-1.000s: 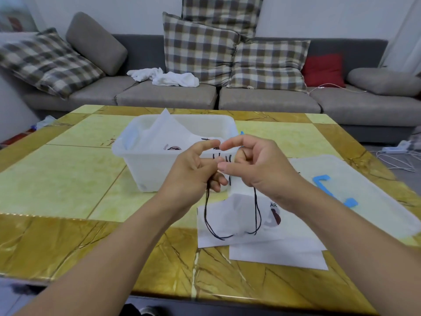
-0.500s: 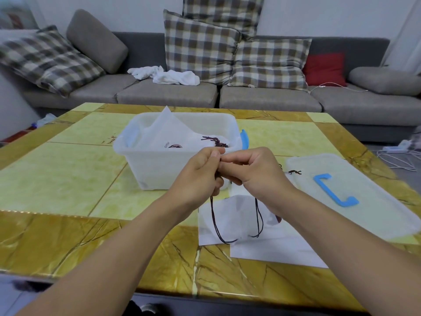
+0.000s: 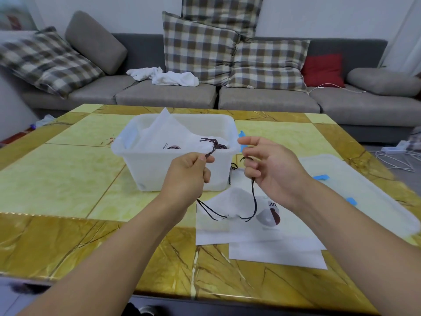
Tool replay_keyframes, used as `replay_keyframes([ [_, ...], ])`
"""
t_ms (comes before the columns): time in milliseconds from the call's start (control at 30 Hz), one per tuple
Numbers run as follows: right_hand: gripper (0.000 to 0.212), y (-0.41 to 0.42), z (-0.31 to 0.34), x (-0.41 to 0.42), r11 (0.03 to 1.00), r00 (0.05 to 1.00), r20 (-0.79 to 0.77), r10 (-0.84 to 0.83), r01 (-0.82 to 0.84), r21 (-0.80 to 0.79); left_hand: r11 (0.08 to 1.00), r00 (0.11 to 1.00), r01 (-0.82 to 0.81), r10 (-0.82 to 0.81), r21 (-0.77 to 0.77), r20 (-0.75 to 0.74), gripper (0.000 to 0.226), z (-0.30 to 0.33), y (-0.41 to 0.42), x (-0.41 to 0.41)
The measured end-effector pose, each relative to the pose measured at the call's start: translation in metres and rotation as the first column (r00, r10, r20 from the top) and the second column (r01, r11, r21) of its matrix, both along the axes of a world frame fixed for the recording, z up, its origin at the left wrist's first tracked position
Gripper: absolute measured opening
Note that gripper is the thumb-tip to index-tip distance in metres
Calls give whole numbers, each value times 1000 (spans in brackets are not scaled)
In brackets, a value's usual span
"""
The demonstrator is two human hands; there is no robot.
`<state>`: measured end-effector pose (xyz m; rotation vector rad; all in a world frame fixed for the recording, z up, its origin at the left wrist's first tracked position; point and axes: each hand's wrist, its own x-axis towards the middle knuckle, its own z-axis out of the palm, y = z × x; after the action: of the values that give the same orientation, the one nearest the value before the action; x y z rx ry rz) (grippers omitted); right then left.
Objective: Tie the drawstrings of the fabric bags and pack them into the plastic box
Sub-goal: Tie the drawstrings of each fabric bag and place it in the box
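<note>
Bag (image 3: 230, 202) before box (image 3: 159, 169); lid (image 3: 364, 192) right.

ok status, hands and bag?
Left hand and right hand each pinch a drawstring, pulled apart. Bag lifted before plastic box. Nothing in the way.

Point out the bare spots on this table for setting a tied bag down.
Bare: the table left of the box, and the near strip under the left forearm. Crowded: the right half, where flat bags overlap beside the lid, with the left hand and right hand holding drawstrings over them.
</note>
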<state>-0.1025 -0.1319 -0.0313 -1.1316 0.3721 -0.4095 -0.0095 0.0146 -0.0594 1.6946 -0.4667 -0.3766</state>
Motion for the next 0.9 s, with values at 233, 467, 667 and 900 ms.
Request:
replay_keyframes([
  [233, 38, 16, 5, -3, 917, 962, 207, 176, -83, -391, 973, 970, 221, -226, -70, -83, 14, 9, -3, -11],
  [467, 33, 17, 6, -6, 815, 964, 110, 242, -140, -563, 881, 876, 412, -453, -233, -166, 25, 20, 2, -19],
  [667, 35, 15, 2, -8, 783, 972, 51, 229, -153, -603, 921, 919, 355, -375, -160, -122, 9, 10, -3, -19],
  [900, 27, -9, 2, -5, 614, 989, -14, -145, 79, -785, 940, 958, 206, -251, -271, -142, 27, 11, -9, -15],
])
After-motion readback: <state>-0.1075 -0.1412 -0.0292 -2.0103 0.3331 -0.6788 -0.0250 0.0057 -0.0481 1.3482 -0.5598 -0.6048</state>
